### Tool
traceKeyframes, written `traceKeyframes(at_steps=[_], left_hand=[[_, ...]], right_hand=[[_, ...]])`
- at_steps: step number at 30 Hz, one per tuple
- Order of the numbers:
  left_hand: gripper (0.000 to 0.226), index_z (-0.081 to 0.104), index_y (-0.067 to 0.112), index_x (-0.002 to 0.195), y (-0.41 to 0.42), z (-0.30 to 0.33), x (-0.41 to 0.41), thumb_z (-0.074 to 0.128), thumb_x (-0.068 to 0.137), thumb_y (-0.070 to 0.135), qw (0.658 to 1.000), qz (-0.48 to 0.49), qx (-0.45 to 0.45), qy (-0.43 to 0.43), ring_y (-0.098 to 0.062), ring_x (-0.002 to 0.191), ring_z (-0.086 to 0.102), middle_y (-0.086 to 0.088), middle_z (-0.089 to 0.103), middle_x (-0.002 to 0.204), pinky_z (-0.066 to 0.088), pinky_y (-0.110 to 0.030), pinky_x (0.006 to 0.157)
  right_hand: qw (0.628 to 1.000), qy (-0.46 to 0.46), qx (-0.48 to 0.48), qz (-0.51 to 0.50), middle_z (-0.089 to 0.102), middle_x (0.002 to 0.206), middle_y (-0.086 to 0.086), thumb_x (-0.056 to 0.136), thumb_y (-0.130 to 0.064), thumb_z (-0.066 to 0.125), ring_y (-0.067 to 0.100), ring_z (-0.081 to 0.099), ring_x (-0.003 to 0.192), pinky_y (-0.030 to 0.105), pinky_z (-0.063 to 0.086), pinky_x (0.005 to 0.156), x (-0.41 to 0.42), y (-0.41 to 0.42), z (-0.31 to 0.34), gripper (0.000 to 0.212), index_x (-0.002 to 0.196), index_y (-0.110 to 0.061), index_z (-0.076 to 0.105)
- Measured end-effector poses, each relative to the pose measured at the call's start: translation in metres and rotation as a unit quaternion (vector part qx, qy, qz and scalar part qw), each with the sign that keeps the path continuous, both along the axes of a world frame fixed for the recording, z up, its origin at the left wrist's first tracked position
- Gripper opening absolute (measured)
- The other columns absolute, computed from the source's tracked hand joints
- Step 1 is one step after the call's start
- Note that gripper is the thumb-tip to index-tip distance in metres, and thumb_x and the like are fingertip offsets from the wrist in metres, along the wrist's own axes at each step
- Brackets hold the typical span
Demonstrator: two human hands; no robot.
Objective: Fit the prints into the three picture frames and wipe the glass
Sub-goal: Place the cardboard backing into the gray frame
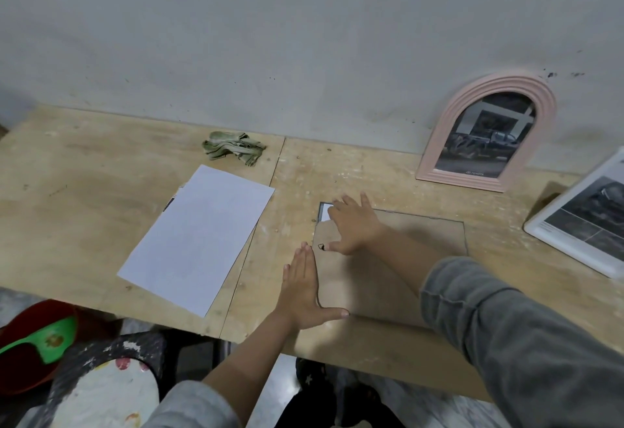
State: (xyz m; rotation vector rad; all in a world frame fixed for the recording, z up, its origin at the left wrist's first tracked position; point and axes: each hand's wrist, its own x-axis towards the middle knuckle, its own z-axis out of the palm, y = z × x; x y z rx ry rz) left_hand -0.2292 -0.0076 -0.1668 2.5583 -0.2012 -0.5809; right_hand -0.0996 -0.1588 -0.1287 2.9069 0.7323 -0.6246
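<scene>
both flat hands [300,287] [354,225] press backing board [388,279]; arched frame [486,133] reads "toyota".

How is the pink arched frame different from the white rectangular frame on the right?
The pink arched frame has a rounded top and ribbed border; the white frame is rectangular with a flat, plain border. The pink arched frame stands upright, leaning on the wall; the white frame lies tilted near the table's right edge, partly out of view. Both already hold a dark, greyish print.
</scene>
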Motion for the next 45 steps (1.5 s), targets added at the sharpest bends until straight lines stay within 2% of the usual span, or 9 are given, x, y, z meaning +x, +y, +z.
traceKeyframes(at_steps=[5, 10, 16, 24, 28, 32, 37, 41, 45], left_hand=[[0.142, -0.023, 0.009, 0.147, 0.000, -0.001, -0.002, 0.058, 0.056, 0.084, 1.000, 0.006, -0.002, -0.021, -0.014, 0.139, -0.030, -0.003, -0.028, 0.155, -0.010, -0.044, 0.115], [0.142, -0.018, 0.010, 0.149, 0.000, -0.001, -0.003, 0.060, 0.054, 0.082, 0.999, 0.017, -0.015, -0.033, -0.012, 0.142, -0.025, -0.001, -0.023, 0.157, -0.009, -0.043, 0.116], [0.143, -0.013, 0.012, 0.150, 0.000, -0.002, -0.003, 0.060, 0.050, 0.083, 0.998, 0.031, -0.026, -0.039, -0.009, 0.142, -0.021, 0.001, -0.018, 0.159, -0.008, -0.042, 0.116], [0.144, -0.012, 0.015, 0.151, 0.001, -0.004, -0.003, 0.066, 0.050, 0.081, 0.997, 0.045, -0.056, -0.031, -0.015, 0.147, -0.015, 0.001, -0.014, 0.160, -0.006, -0.045, 0.117], [0.145, -0.012, 0.016, 0.151, 0.001, -0.005, -0.001, 0.064, 0.046, 0.083, 0.996, 0.053, -0.072, -0.028, -0.016, 0.147, -0.014, 0.000, -0.013, 0.160, -0.006, -0.048, 0.116], [0.146, -0.011, 0.017, 0.151, 0.001, -0.005, -0.001, 0.062, 0.044, 0.084, 0.995, 0.057, -0.077, -0.024, -0.017, 0.147, -0.012, -0.001, -0.012, 0.160, -0.005, -0.048, 0.116], [0.143, -0.007, 0.022, 0.151, 0.002, -0.004, 0.001, 0.065, 0.045, 0.082, 0.994, 0.058, -0.088, -0.030, -0.019, 0.148, -0.009, -0.002, -0.007, 0.161, -0.003, -0.049, 0.116], [0.146, -0.002, 0.021, 0.152, 0.003, -0.006, 0.000, 0.064, 0.040, 0.086, 0.993, 0.060, -0.088, -0.043, -0.018, 0.148, -0.006, -0.003, -0.001, 0.161, 0.000, -0.050, 0.118], [0.146, 0.004, 0.021, 0.151, 0.004, -0.007, 0.001, 0.061, 0.036, 0.090, 0.992, 0.067, -0.095, -0.053, -0.020, 0.148, 0.000, -0.004, 0.008, 0.160, 0.007, -0.055, 0.116]], right_hand=[[0.999, 0.027, 0.005, -0.041, 0.050, 0.126, 0.002, 0.074, -0.061, 0.058, 0.028, 0.024, 0.137, 0.057, -0.002, 0.114, 0.008, 0.010, 0.016, 0.064, 0.119, -0.016, 0.047], [0.997, 0.049, -0.009, -0.066, 0.055, 0.099, 0.001, 0.067, -0.041, 0.058, 0.027, 0.042, 0.119, 0.057, -0.002, 0.113, 0.016, 0.015, 0.026, 0.039, 0.097, -0.022, 0.039], [0.992, 0.085, -0.028, -0.086, 0.060, 0.087, -0.001, 0.068, -0.037, 0.056, 0.028, 0.050, 0.108, 0.061, -0.014, 0.109, 0.020, 0.017, 0.036, 0.039, 0.101, -0.022, 0.041], [0.990, 0.122, -0.014, -0.075, 0.054, 0.127, 0.006, 0.071, -0.051, 0.058, 0.035, 0.018, 0.138, 0.066, -0.021, 0.102, 0.015, 0.014, 0.036, 0.063, 0.126, -0.026, 0.042], [0.988, 0.051, 0.114, -0.088, 0.011, 0.158, 0.006, 0.076, -0.060, 0.057, 0.032, -0.007, 0.145, 0.062, -0.019, 0.106, 0.007, 0.003, 0.023, 0.049, 0.112, -0.030, 0.044], [0.947, -0.062, 0.260, -0.181, -0.005, 0.159, 0.000, 0.077, -0.068, 0.053, 0.023, -0.014, 0.145, 0.058, -0.017, 0.107, -0.014, -0.007, 0.014, 0.061, 0.127, -0.033, 0.043], [0.875, -0.224, 0.273, -0.333, 0.034, 0.147, 0.022, 0.073, -0.062, 0.051, 0.040, 0.030, 0.135, 0.065, 0.024, 0.101, -0.074, -0.068, -0.007, 0.070, 0.124, -0.014, 0.054], [0.778, -0.224, 0.282, -0.515, 0.053, 0.117, 0.025, 0.075, -0.056, 0.053, 0.043, 0.051, 0.109, 0.054, 0.042, 0.090, -0.129, -0.124, -0.021, 0.073, 0.123, -0.001, 0.048], [0.748, -0.161, 0.317, -0.560, 0.047, 0.131, 0.026, 0.083, -0.032, 0.068, 0.040, 0.046, 0.120, 0.048, 0.040, 0.100, -0.155, -0.136, -0.030, 0.070, 0.136, 0.003, 0.037]])
